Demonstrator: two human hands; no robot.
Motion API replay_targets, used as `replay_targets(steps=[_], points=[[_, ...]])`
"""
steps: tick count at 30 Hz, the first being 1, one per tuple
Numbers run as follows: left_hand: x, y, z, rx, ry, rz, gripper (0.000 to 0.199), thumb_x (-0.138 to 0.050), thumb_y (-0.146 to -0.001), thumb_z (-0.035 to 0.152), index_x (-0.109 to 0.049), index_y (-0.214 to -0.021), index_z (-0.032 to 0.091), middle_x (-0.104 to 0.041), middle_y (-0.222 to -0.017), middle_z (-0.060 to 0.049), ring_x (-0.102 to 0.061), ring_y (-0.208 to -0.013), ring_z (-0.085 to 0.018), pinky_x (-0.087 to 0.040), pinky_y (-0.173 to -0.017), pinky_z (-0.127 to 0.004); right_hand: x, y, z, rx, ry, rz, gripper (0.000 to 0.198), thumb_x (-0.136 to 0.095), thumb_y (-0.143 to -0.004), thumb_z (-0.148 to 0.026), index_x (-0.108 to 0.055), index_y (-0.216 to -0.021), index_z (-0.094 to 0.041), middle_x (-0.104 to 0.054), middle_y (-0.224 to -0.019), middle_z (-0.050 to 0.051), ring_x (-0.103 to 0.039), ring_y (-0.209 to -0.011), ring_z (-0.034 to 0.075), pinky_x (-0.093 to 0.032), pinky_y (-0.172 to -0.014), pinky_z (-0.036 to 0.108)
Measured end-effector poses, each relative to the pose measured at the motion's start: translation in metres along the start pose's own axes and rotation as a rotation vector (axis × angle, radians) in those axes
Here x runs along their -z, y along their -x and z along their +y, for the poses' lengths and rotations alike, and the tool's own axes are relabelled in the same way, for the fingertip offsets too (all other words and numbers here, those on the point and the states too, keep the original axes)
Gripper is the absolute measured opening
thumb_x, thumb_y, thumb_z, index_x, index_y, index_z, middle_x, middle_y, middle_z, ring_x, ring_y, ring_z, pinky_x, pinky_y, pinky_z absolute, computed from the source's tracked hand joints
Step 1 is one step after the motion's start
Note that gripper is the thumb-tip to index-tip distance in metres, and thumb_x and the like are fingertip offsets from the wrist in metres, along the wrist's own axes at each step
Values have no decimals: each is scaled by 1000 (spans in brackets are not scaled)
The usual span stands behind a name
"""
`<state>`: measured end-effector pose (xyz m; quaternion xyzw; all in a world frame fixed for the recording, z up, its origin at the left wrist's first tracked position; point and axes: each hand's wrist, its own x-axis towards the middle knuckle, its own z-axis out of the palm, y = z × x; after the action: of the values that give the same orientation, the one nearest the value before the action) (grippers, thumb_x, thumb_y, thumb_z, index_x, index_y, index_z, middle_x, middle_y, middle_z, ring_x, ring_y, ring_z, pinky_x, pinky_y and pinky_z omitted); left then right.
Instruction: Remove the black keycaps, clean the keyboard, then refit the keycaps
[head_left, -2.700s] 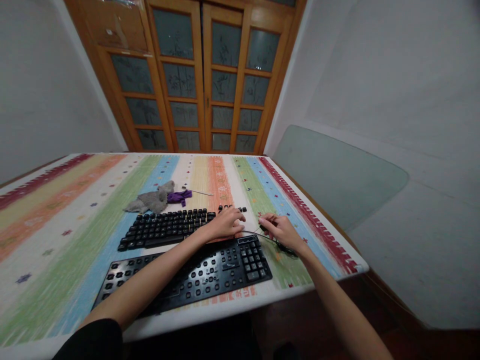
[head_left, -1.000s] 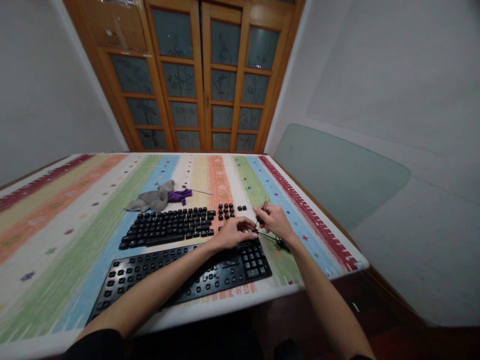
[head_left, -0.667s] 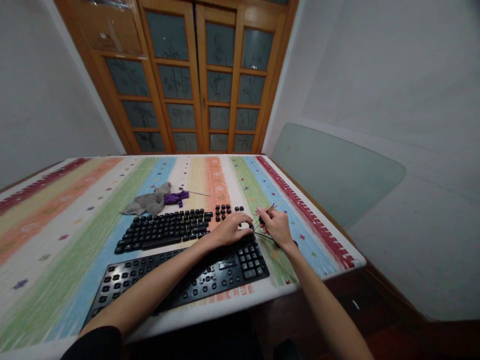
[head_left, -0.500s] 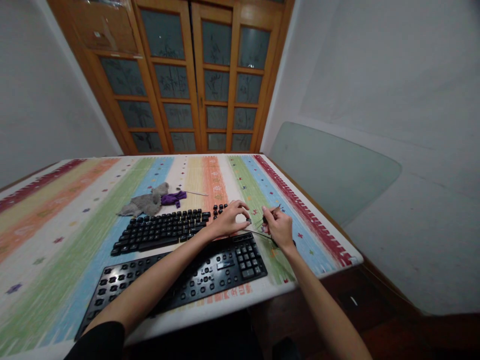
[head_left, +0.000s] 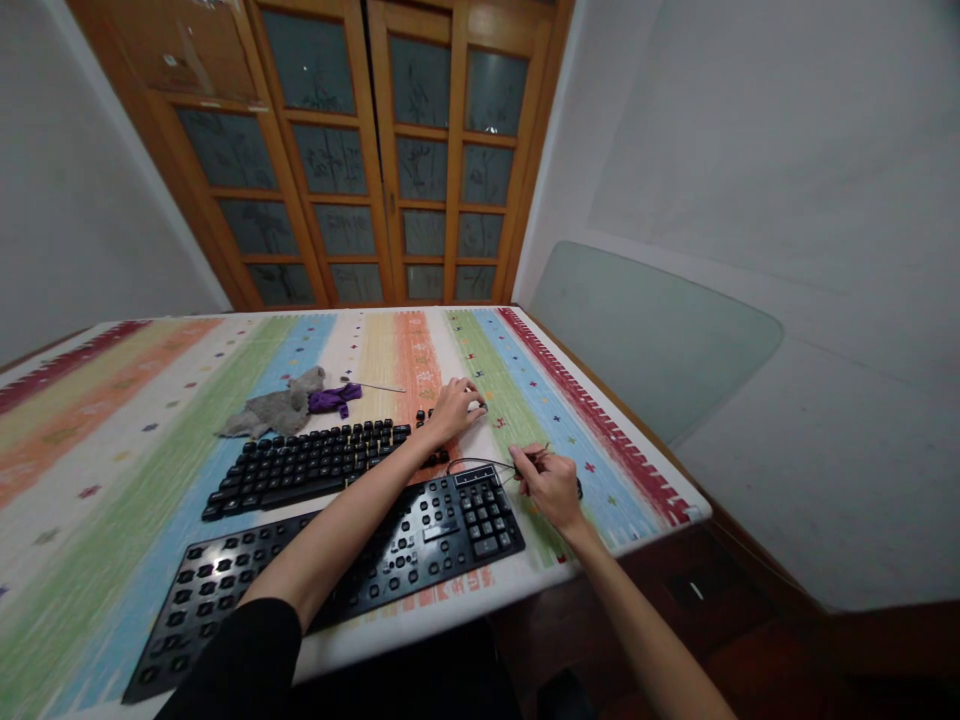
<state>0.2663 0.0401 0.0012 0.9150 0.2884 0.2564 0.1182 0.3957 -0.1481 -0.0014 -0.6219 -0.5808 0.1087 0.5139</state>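
My left hand (head_left: 454,410) is above the table, just beyond the loose keycaps, its fingertips pinched on a small dark keycap (head_left: 481,407). My right hand (head_left: 547,480) is closed around a keycap puller (head_left: 508,478), whose thin wires stick out to the left and whose grip is mostly hidden by the fingers. Below both hands lies a black keyboard (head_left: 405,550). Most of its main area shows bare key sockets, while the number pad at its right end carries its keys. Removed black keycaps (head_left: 300,470) stand in rows behind it.
A grey cloth (head_left: 274,408) and a purple cloth (head_left: 335,400) lie behind the keycaps, with a thin rod (head_left: 382,388) beside them. The keyboard's cable (head_left: 472,460) curves near its top right corner. A striped tablecloth (head_left: 120,470) covers the table; its right edge runs past my right hand.
My left hand has moved away from my right hand, up and left, carrying the keycap. My right hand has shifted slightly lower, still gripping the puller. The whole view has swung a little.
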Motion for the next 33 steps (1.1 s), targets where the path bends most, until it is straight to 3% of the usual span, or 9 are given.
replay_targets(steps=[11,19,23,25,28,33], points=[[-10,0,-3,50,-100,-74,15,-63,-86,26,-74,-94,19,-59,-104,-9,-49,-102,-26,-42,-93,-41,-7,6,7,30,19,-57,44,-52,-93,-53,-64,-64,-22,-61,-48,1,-61,-44,16,-48,-53,27],[-13,1,-1,91,-85,-39,14,-65,-83,24,-71,-94,18,-60,-105,-10,-48,-105,-28,-42,-94,-42,-16,1,6,293,239,-206,39,-41,-100,-39,-66,-75,-22,-62,-61,3,-60,-54,16,-43,-56,26],[-11,2,-3,91,-84,-50,22,-65,-81,27,-69,-101,17,-61,-106,-10,-48,-106,-29,-43,-94,-42,-20,-12,2,343,346,-293,36,-41,-100,-31,-64,-74,-21,-61,-60,3,-58,-54,15,-38,-57,25],[-9,3,-5,99,-96,-63,28,-66,-80,28,-68,-106,16,-62,-108,-11,-49,-107,-30,-43,-94,-42,-23,-25,0,313,352,-317,33,-44,-97,-28,-63,-72,-20,-61,-59,2,-56,-52,14,-36,-56,25],[-5,6,-8,101,-124,-112,32,-64,-79,26,-68,-109,15,-64,-109,-12,-50,-107,-30,-43,-94,-41,-31,-47,-2,157,342,-355,33,-50,-92,-23,-58,-60,-20,-62,-57,2,-54,-54,14,-35,-58,26],[3,8,-13,65,-135,-195,34,-64,-74,20,-71,-108,18,-70,-105,-10,-53,-105,-30,-43,-93,-41,-39,-63,0,12,311,-432,43,-51,-88,-19,-47,-46,-19,-50,-41,-2,-51,-50,13,-33,-56,24]])
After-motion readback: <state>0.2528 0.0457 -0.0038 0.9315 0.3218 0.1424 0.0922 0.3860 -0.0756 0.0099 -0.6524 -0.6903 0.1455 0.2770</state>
